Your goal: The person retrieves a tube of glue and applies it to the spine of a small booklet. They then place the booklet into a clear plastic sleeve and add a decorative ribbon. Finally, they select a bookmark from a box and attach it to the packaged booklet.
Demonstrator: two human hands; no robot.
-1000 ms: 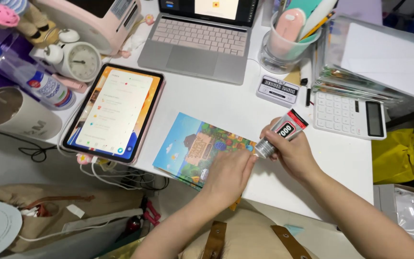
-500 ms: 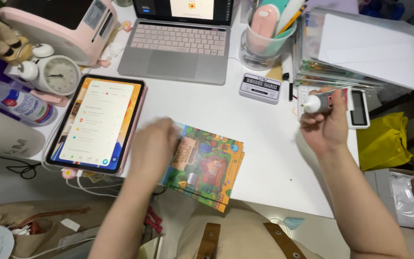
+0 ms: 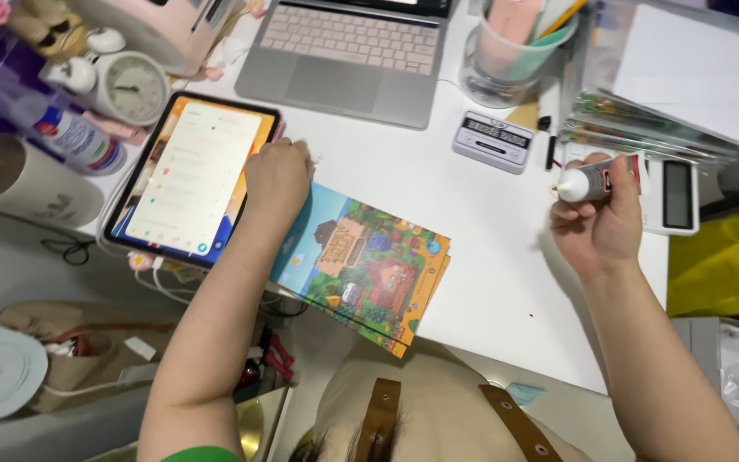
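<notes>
My right hand (image 3: 602,221) is raised over the right side of the white desk (image 3: 506,282), closed around a small glue tube (image 3: 590,180) whose white nozzle points left. My left hand (image 3: 277,174) is a loose fist resting on the desk at the upper left corner of a stack of colourful illustrated cards (image 3: 361,263), right beside the tablet (image 3: 188,177). Something tiny may be pinched in its fingers; I cannot tell. The cards lie fanned slightly near the desk's front edge.
A laptop (image 3: 344,47) and a cup of pens (image 3: 515,51) stand at the back. A small grey digital timer (image 3: 495,141), a calculator (image 3: 676,195) and a stack of sleeved papers (image 3: 669,85) sit right. A clock (image 3: 133,85), bottle (image 3: 62,128) and tumbler (image 3: 19,184) crowd the left.
Both hands were together at the glue tube over the cards. They separated: my right hand carried the tube up and right, my left hand moved left to the cards' corner by the tablet.
</notes>
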